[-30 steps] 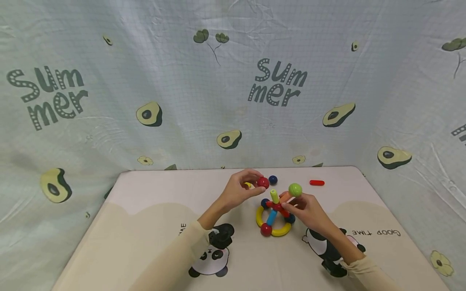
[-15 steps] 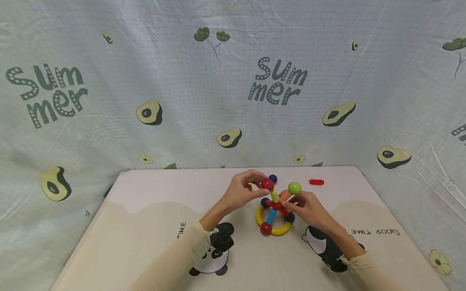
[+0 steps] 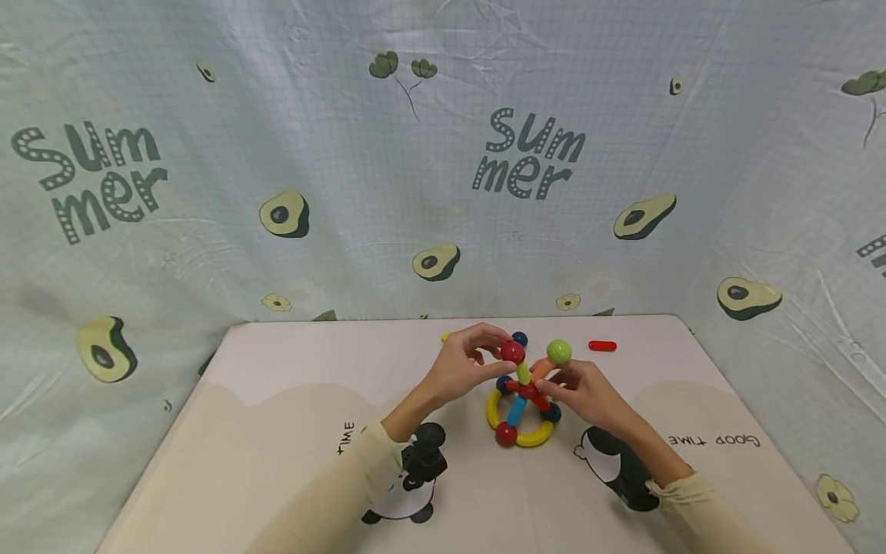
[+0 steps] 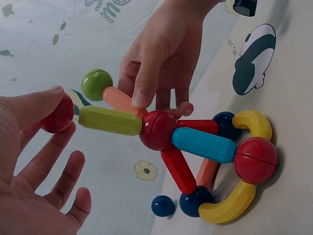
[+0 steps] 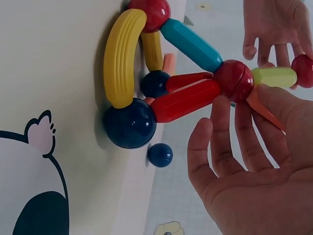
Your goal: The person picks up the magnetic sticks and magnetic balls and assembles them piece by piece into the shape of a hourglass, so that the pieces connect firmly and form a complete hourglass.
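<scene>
My left hand (image 3: 471,362) pinches a red ball (image 4: 59,113) between thumb and fingers. The ball sits at the upper end of a yellow-green rod (image 4: 110,120); whether they touch is hard to tell. That rod rises from a central red ball (image 4: 157,130) on a built magnetic ball-and-rod frame. My right hand (image 3: 581,391) pinches the orange rod (image 4: 122,100) beside this centre ball; a green ball (image 3: 559,352) tops it. A blue rod (image 4: 204,145) and red rods (image 5: 188,99) slope down to a base ring of curved yellow rods (image 5: 124,58), dark blue balls (image 5: 129,123) and another red ball (image 4: 255,160).
Behind the frame lie a loose dark blue ball (image 3: 519,338) and, farther right, a red rod (image 3: 602,346). A yellow piece (image 3: 446,337) shows partly behind my left hand. The panda-print table (image 3: 277,446) ends at a hanging patterned cloth (image 3: 346,154).
My left hand has moved right, bringing the red ball from beside the frame to the top of the yellow-green rod. The right hand has stayed at the orange rod.
</scene>
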The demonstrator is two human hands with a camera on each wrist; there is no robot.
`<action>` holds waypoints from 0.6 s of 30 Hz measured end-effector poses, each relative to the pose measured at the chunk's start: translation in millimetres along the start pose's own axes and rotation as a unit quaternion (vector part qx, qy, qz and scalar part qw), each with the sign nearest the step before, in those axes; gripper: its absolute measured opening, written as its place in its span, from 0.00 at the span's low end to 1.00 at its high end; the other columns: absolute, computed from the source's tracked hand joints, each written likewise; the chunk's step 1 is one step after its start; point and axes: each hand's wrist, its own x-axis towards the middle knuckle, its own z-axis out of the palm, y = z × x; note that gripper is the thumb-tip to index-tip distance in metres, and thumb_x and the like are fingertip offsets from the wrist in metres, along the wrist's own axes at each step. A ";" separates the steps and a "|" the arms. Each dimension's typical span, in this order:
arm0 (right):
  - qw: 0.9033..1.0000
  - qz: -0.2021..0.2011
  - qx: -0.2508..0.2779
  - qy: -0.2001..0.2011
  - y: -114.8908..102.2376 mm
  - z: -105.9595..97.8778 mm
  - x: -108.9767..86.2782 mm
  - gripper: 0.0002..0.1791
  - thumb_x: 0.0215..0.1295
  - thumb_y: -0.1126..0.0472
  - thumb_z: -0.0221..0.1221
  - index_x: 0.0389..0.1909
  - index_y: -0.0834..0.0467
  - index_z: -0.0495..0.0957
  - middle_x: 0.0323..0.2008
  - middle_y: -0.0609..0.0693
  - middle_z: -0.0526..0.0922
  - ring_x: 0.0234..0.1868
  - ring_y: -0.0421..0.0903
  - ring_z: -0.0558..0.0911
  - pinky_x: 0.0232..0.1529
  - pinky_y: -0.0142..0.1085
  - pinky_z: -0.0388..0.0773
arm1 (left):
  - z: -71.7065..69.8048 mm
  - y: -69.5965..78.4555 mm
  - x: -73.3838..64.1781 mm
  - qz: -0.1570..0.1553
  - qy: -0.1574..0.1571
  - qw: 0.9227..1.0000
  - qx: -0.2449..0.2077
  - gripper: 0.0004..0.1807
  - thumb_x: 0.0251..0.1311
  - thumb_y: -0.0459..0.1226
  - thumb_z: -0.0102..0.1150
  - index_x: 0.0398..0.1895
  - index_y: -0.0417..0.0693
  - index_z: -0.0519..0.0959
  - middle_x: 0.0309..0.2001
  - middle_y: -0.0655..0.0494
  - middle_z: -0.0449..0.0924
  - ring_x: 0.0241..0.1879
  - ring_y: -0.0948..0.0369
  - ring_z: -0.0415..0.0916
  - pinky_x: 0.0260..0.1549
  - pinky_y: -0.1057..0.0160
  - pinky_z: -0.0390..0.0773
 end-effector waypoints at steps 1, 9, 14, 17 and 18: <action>1.000 0.000 0.003 -0.001 -0.2 -0.1 0.1 0.17 0.72 0.57 0.64 0.54 0.63 0.81 0.45 0.58 0.86 0.42 0.50 0.85 0.42 0.34 0.82 | 0.7 -0.3 0.3 0.001 -0.001 1.000 -0.001 0.18 0.62 0.34 0.71 0.56 0.45 0.81 0.47 0.53 0.86 0.47 0.52 0.79 0.39 0.64 0.75; 1.000 -0.008 0.021 -0.005 2.0 1.3 0.2 0.20 0.72 0.58 0.64 0.59 0.64 0.77 0.48 0.59 0.86 0.46 0.53 0.87 0.44 0.33 0.83 | 4.6 -0.4 1.3 0.014 -0.008 1.000 0.004 0.18 0.64 0.34 0.69 0.56 0.44 0.80 0.47 0.50 0.86 0.47 0.52 0.79 0.40 0.64 0.75; 0.999 -0.009 0.036 -0.012 2.7 3.1 1.6 0.21 0.73 0.57 0.62 0.61 0.63 0.76 0.53 0.59 0.85 0.53 0.59 0.85 0.49 0.38 0.84 | 4.7 -0.6 0.9 0.013 -0.010 1.000 0.007 0.18 0.64 0.34 0.69 0.57 0.44 0.80 0.47 0.51 0.86 0.47 0.55 0.79 0.40 0.63 0.75; 0.999 -0.006 0.042 -0.016 3.0 3.9 3.0 0.21 0.74 0.56 0.62 0.61 0.63 0.76 0.54 0.59 0.84 0.56 0.62 0.84 0.50 0.40 0.83 | 5.0 -0.6 0.9 0.008 -0.011 1.000 0.007 0.19 0.63 0.33 0.70 0.57 0.44 0.80 0.48 0.52 0.86 0.47 0.55 0.79 0.41 0.63 0.75; 0.999 -0.004 0.042 -0.016 2.7 4.2 3.6 0.21 0.74 0.56 0.62 0.61 0.63 0.76 0.54 0.59 0.84 0.57 0.62 0.83 0.51 0.40 0.83 | 5.1 -0.6 1.0 0.007 -0.012 1.000 0.006 0.19 0.63 0.33 0.70 0.57 0.44 0.80 0.48 0.52 0.86 0.47 0.55 0.79 0.41 0.63 0.75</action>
